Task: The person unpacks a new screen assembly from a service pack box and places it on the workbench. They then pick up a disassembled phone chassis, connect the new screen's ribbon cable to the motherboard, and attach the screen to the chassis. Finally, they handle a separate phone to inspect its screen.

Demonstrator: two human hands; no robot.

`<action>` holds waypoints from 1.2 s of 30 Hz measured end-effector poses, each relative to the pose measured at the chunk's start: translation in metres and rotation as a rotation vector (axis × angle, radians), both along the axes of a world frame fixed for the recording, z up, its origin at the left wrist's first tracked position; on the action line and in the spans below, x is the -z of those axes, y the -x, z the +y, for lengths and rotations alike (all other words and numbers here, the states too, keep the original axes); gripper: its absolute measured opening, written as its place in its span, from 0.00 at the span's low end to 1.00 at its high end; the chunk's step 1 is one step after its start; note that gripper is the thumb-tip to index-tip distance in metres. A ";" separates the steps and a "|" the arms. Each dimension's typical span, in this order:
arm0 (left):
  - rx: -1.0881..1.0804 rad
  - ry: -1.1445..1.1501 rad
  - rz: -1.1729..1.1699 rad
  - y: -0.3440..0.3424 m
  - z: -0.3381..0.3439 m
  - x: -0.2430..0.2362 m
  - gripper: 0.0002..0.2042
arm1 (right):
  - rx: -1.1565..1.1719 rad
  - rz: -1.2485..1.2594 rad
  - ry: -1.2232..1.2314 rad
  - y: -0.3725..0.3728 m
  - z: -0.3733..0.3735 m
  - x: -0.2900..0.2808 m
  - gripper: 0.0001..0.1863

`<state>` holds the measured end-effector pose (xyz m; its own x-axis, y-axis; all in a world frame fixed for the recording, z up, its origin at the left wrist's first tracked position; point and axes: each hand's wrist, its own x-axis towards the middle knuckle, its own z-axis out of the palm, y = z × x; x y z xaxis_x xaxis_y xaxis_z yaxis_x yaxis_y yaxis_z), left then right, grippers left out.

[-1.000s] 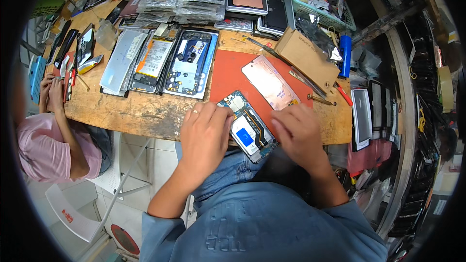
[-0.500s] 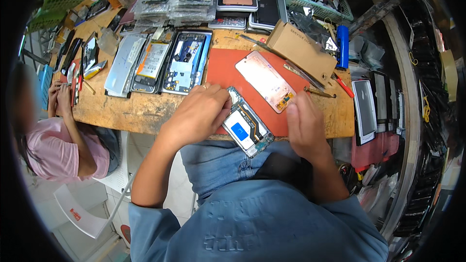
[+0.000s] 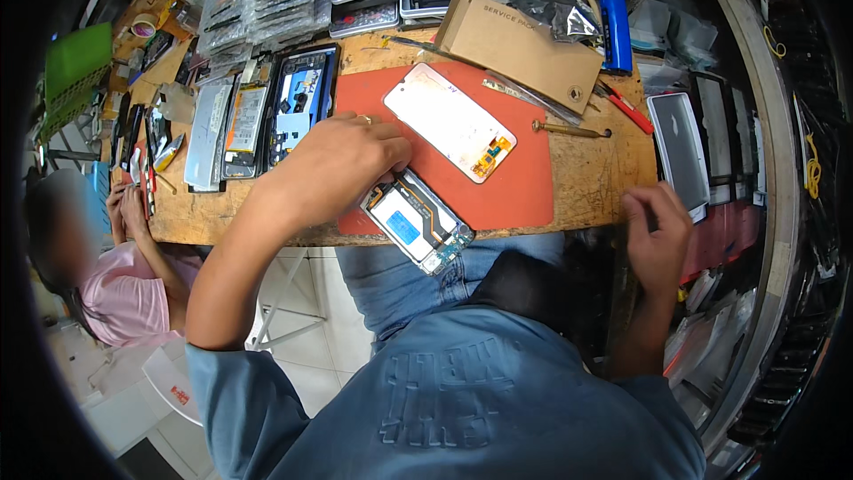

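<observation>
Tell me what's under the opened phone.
Near the left hand, red mat shows beside the opened phone; jeans show past its lower end. Whatever the phone itself covers cannot be seen.

Left grip (image 3: 366, 156) palm-down and bent inward, right grip (image 3: 659, 233) loosely curled, well apart.

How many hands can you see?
4: the person's left hand holding the opened phone, right hand near the wooden bench's right corner, and a co-worker's two hands together at far left. More could be hidden.
</observation>
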<state>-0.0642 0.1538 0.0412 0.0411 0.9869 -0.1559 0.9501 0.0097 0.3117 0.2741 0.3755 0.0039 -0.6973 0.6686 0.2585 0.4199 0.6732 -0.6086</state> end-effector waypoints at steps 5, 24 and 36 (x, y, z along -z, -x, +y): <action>0.047 0.177 -0.098 0.016 0.023 -0.003 0.05 | -0.381 0.128 0.136 0.053 -0.042 0.014 0.03; -0.645 -0.486 -0.099 -0.144 -0.076 0.073 0.44 | -1.202 -0.024 0.560 0.117 -0.055 -0.004 0.04; -0.615 -0.601 -0.062 -0.113 -0.030 0.036 0.12 | -0.266 0.170 0.488 0.079 0.001 0.007 0.08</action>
<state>0.0488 0.1233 0.0050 -0.5368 0.7508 0.3850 0.8112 0.3338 0.4801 0.1949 0.3763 -0.0027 -0.8334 0.5458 0.0872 0.1440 0.3668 -0.9191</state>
